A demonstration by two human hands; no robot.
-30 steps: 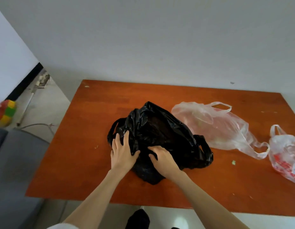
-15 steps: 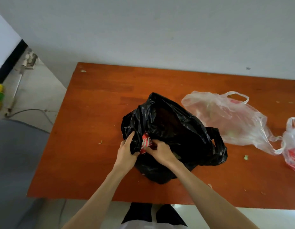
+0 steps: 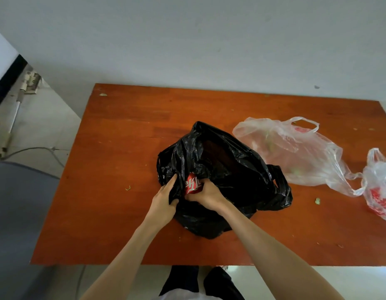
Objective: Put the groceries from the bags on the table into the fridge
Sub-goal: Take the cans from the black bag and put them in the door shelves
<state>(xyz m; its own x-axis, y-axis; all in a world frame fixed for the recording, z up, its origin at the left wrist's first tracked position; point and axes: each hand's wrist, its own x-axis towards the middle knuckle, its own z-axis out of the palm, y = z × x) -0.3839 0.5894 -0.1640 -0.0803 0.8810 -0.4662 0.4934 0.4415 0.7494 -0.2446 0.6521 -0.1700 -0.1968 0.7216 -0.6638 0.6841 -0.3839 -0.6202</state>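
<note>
A black plastic bag (image 3: 229, 167) lies crumpled in the middle of the orange-brown wooden table (image 3: 123, 131). At its near-left opening a red drink can (image 3: 192, 185) with white lettering shows. My right hand (image 3: 206, 194) grips the can from the right, fingers curled round it. My left hand (image 3: 166, 197) pinches the bag's edge just left of the can and holds it aside. To the right lie a clear plastic bag (image 3: 293, 152) with greenish items inside and, at the frame's right edge, a white bag with red print (image 3: 380, 187).
The table's far edge meets a pale wall. A grey chair or sofa (image 3: 17, 213) stands at the left. On the floor beyond lie a cable and a mop-like pole (image 3: 14, 118). Small green scraps (image 3: 317, 200) dot the tabletop. My legs show below the near edge.
Both hands went from resting on the black bag to opening it. The red can came into sight, and my right hand has closed round it while the left pulls the plastic aside.
</note>
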